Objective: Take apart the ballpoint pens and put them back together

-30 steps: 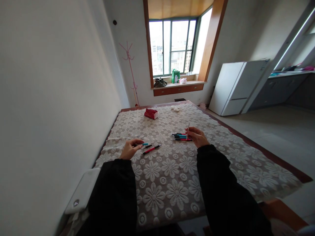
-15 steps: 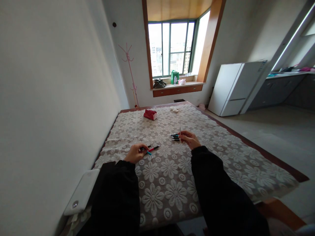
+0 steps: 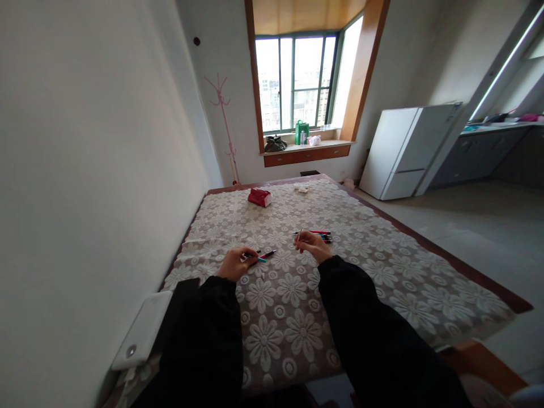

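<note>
Head view: your left hand (image 3: 233, 264) is curled around a teal pen (image 3: 260, 259), its tip poking out toward the red pen (image 3: 268, 254) lying just beside it on the worktop (image 3: 280, 317). Your right hand (image 3: 311, 246) pinches a thin refill (image 3: 298, 235) between thumb and fingertips, held near the pile of pens (image 3: 319, 234) behind it.

The refill is slim and held only at the fingertips; a loose pinch could let it drop into the lace pattern, where it would be hard to spot. The teal pen's tip sits close to the red pen, so a careless sweep of your left hand may roll that one away. Your right sleeve could likewise nudge the pile.
</note>
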`<state>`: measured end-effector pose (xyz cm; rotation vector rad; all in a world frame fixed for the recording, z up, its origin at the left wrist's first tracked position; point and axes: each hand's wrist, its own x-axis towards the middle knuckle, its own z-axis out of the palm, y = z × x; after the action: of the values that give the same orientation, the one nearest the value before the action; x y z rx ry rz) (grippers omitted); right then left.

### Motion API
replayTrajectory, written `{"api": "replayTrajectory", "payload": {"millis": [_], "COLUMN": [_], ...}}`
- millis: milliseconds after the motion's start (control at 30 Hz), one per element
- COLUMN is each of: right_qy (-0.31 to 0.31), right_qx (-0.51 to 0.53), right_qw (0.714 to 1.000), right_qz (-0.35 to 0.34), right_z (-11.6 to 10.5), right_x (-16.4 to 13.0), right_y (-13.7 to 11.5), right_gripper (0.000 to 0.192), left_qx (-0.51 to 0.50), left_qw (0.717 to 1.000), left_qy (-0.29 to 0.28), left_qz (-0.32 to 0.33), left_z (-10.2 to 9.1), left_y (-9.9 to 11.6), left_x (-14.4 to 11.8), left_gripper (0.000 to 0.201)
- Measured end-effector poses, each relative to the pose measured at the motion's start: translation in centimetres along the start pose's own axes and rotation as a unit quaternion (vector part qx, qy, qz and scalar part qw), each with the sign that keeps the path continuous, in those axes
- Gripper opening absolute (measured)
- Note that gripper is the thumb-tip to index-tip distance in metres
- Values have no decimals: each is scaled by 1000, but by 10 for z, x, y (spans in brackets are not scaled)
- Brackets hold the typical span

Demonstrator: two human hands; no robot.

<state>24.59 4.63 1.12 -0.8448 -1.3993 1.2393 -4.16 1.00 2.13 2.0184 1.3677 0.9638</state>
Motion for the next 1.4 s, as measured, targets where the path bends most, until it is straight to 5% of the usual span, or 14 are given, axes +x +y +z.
{"api": "replayTrajectory", "payload": {"millis": [333, 500, 633, 833, 1033, 1167, 1400], "right_qy": [-66, -104, -101, -81, -76, -77, -96], "right_qx": [-101, -96, -81, -84, -81, -66, 36], "right_qw": [993, 990, 992, 993, 994, 995, 994], "right_qz": [5, -14, -8, -2, 5, 11, 23], "right_z": [40, 51, 52, 50, 50, 51, 56], "right_x": [-10, -16, -16, -15, -15, -15, -16], "right_y": [22, 22, 22, 25, 27, 24, 22], "right_gripper": [20, 14, 15, 15, 16, 17, 8], "left_qx": [1, -34, -45, 112, 210, 150, -113], "left_qw": [1000, 998, 996, 985, 970, 983, 990], "left_qy": [-22, 21, -46, -127, -119, -107, -17], "left_qz": [14, -38, -56, -26, -13, -21, -85], "left_z": [13, 10, 5, 10, 11, 14, 30], "left_y": [9, 8, 11, 14, 15, 14, 15], "left_x": [-3, -2, -3, -10, -12, -10, -3], "left_gripper": [27, 32, 31, 26, 17, 18, 38]}}
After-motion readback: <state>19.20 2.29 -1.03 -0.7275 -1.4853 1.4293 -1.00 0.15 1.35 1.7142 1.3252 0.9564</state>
